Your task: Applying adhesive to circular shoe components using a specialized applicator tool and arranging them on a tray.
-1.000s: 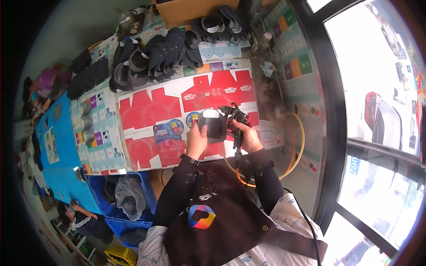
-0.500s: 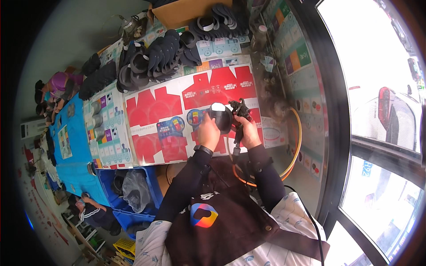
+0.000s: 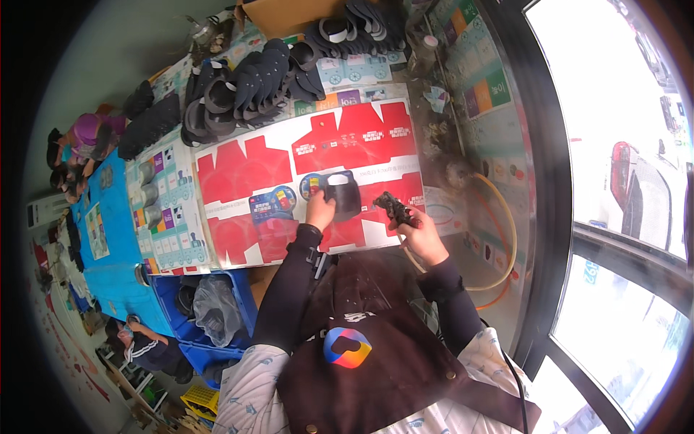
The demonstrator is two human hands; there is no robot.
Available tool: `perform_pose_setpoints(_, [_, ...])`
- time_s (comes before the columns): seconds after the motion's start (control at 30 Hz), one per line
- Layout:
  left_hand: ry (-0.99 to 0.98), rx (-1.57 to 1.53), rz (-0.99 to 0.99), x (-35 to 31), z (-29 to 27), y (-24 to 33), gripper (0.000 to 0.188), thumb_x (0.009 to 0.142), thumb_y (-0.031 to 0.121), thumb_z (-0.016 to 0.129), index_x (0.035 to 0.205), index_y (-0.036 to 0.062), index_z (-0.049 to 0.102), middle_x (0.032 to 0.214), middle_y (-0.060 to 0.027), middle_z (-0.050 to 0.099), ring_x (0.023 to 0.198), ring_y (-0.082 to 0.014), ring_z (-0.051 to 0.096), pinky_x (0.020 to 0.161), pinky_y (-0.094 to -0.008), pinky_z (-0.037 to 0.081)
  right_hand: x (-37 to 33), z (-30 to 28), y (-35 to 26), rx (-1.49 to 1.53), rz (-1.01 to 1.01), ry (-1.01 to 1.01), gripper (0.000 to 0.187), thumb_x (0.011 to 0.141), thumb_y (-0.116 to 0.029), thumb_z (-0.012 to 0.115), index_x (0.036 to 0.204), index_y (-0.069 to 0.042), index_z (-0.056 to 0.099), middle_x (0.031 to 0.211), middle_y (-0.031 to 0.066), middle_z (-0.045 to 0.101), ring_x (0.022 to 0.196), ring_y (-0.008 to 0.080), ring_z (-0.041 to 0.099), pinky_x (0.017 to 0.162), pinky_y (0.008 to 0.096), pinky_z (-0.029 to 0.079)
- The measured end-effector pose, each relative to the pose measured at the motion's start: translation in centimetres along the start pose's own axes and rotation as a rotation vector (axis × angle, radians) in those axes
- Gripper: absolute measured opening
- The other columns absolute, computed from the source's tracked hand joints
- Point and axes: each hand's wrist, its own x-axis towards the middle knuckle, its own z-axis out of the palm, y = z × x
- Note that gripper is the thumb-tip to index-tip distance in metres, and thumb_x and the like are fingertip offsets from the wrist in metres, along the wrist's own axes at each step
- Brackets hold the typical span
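Note:
My left hand [image 3: 320,212] is closed on the left edge of a dark curved piece [image 3: 345,201], which looks like a slipper upper with a white patch near its top. It is held over a sheet printed with red box shapes [image 3: 242,172]. To the right, my right hand [image 3: 428,242] grips the handle of a grimy, dark spray gun [image 3: 392,207], its head toward the piece but apart from it. A pale hose runs down near the gun.
Rows of black slipper-like pieces [image 3: 264,79] line the table's far side, below a cardboard box [image 3: 289,18]. Blue crates [image 3: 249,296] stand at the near left, one holding a clear plastic bag. A yellow hose [image 3: 515,235] loops at right beside the window. Another person [image 3: 148,343] is at lower left.
My hands have moved apart. The piece shifted left with my left hand, while the spray gun went right and down, tilting from upright to slanted.

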Motion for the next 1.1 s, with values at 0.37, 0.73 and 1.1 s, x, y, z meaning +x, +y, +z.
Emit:
perform_pose_setpoints(0.37, [-0.012, -0.04, 0.109, -0.1, 1.9, -1.9, 0.046, 0.094, 0.034, 0.068, 0.121, -0.0032, 0.066, 0.119, -0.0256, 0.069, 0.114, -0.0409, 0.065, 0.096, -0.045, 0.052, 1.9, 4.0, 1.6, -0.53, -0.053, 0.124, 0.034, 0.083, -0.018, 0.068, 0.114, -0.003, 0.066, 0.084, 0.0207, 0.068, 0.081, 0.0396, 0.069, 0.074, 0.0475, 0.052])
perform_pose_setpoints(0.73, [-0.126, -0.299, -0.07, 0.6, 1.7, -4.1, 0.038, 0.101, 0.034, 0.062, 0.12, 0.0019, 0.067, 0.108, -0.0175, 0.075, 0.1, -0.0321, 0.072, 0.086, -0.0389, 0.055, 2.5, 5.9, 0.9, -0.587, -0.104, 0.234, 0.021, 0.084, -0.019, 0.061, 0.098, -0.004, 0.064, 0.082, 0.0252, 0.066, 0.086, 0.0472, 0.065, 0.076, 0.0504, 0.05])
perform_pose_setpoints(1.1, [-0.18, -0.408, -0.075, 1.0, 1.9, -4.7, 0.037, 0.1, 0.031, 0.065, 0.12, 0.0012, 0.068, 0.108, -0.0158, 0.076, 0.095, -0.0272, 0.073, 0.082, -0.037, 0.056, 2.0, 5.6, 0.2, -0.612, -0.077, 0.293, 0.022, 0.089, -0.02, 0.054, 0.099, -0.004, 0.065, 0.088, 0.0287, 0.067, 0.093, 0.05, 0.064, 0.081, 0.0572, 0.049])
